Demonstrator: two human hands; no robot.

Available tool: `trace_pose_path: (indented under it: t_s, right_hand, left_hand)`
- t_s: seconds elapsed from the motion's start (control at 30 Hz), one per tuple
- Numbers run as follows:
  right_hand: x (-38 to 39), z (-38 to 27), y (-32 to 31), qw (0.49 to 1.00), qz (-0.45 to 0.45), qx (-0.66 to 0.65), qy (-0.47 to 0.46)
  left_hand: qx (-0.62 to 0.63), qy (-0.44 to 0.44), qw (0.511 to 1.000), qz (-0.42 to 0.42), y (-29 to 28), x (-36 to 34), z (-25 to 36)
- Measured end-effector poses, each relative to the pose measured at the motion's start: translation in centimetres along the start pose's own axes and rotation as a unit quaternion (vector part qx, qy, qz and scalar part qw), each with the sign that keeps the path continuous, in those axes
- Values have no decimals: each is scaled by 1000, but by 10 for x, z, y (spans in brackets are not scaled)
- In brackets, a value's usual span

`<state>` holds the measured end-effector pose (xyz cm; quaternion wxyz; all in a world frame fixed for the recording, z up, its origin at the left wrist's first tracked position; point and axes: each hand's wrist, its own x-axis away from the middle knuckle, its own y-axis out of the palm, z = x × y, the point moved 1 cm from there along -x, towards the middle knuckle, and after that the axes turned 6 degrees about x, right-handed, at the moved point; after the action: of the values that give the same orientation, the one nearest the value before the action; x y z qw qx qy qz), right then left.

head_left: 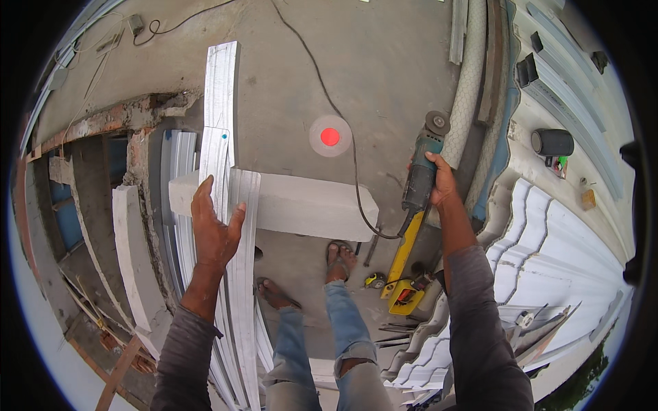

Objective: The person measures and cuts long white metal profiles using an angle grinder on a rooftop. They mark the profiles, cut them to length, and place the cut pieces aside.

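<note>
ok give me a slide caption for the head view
Right hand grips an angle grinder while the open left hand is over pale metal profiles.

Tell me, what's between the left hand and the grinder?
In the head view: a silver metal strip, a white block, with a black cord crossing its right end.

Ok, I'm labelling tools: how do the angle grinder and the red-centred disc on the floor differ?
The angle grinder is long, dark and teal; the red-centred disc is flat, round and mostly grey. The grinder is in the right grip; the disc lies on the floor. Both include something round: the grinder carries a wheel.
</note>
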<state>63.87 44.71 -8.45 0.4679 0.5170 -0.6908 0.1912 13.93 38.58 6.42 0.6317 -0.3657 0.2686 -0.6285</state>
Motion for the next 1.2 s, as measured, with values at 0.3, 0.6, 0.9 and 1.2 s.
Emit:
trace_pose_path:
  t_s: [0.3,0.6,0.9,1.2]
  right_hand:
    - [-102,10,-16,970,43,240,11]
    - [-112,37,-53,905,122,397,-97]
    - [-113,61,-68,629,224,713,-214]
    - [-47,62,-66,535,184,818,-104]
  left_hand:
    - [-122,-326,935,-69,2,296,-49]
    - [-106,-458,878,-88,18,362,-85]
    - [-65,-476,870,-111,3,395,-114]
    - [-35,-459,885,-71,0,425,-129]
